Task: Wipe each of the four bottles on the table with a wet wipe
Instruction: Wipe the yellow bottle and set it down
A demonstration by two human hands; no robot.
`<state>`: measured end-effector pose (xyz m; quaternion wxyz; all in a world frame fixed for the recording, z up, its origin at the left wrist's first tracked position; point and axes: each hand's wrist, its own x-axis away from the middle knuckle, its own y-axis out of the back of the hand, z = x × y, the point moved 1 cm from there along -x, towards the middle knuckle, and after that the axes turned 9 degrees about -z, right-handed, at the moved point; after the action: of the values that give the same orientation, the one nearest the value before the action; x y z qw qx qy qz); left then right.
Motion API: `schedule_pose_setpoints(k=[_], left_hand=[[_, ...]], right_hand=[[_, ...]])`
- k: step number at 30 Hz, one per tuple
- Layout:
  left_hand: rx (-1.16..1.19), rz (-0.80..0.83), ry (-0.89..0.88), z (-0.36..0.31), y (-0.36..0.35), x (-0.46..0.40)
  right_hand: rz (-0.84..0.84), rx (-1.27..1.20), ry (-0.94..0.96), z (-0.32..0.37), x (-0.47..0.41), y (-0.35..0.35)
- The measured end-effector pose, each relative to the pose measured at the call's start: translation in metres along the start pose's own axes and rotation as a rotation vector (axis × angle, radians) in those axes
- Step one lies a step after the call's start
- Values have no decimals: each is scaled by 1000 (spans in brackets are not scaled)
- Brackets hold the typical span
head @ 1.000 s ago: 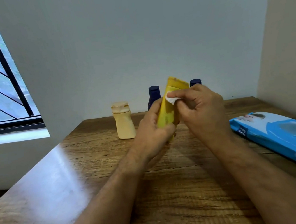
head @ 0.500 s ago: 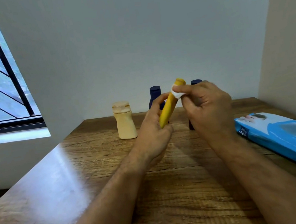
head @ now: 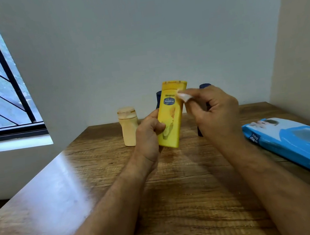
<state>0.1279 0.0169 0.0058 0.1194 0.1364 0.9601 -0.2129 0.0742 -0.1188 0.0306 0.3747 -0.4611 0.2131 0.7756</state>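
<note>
Risks: L hand point(head: 148, 136) holds the yellow bottle point(head: 171, 115) only by its lower edge, thumb across the front, w/ most of the body standing free above the grip. A firm wipe stroke near the cap could lever it out of the fingers, and it would drop onto the desk point(head: 99, 183). The beige bottle point(head: 129, 127) stands just beside L hand, so a slip or wide swing prob. knocks it over. The wet wipe point(head: 184, 96) is a small wad; it may miss areas or slide off the slick plastic.

R hand point(head: 214, 113): fingers curled, pinching the wipe at the tips, wipe touching the bottle's upper right edge just below the cap.

Yellow bottle: flat, glossy, blue oval "Vaseline" label, flip cap up, tilted slightly right, held off the desk in front of two dark blue bottles point(head: 158, 99) at the back; second one mostly hidden behind R hand. Cannot tell if wet or clean.

Blue wipes pack point(head: 295, 142) lies at desk's right side, well apart.
</note>
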Motion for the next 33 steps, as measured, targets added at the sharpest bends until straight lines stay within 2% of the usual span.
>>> schedule_pose_setpoints(k=[2,4,8,10,12,16,20,23,27,30,33], left_hand=[[-10,-1,10,-1,-1,2],[-7,-4,11,-1,-2,1],[14,-78,-38,-4,4,-2],[-34,-120,-85,-6,6,-2],[-101,-174,-146,-9,7,-4],[-192,-283,-258,-11,15,-7],[-325,-297,-346,-12,19,-4],[-572,-478,-457,-18,25,-6],[-748,-754,-591,-26,56,-18],[-931,-894,-498,-24,83,-27],[-965,-870,-378,-21,100,-30]], right_hand=[[-26,-49,-43,2,-1,1],[45,-57,-50,3,2,0],[419,-118,-104,6,9,-3],[542,-150,-143,7,10,-3],[532,-169,-165,7,10,-4],[383,-100,-238,-2,10,-7],[389,6,-258,-11,13,-9],[412,35,-248,-10,16,-10],[431,25,-252,-9,18,-10],[441,32,-249,-8,19,-11],[450,35,-249,-8,19,-11]])
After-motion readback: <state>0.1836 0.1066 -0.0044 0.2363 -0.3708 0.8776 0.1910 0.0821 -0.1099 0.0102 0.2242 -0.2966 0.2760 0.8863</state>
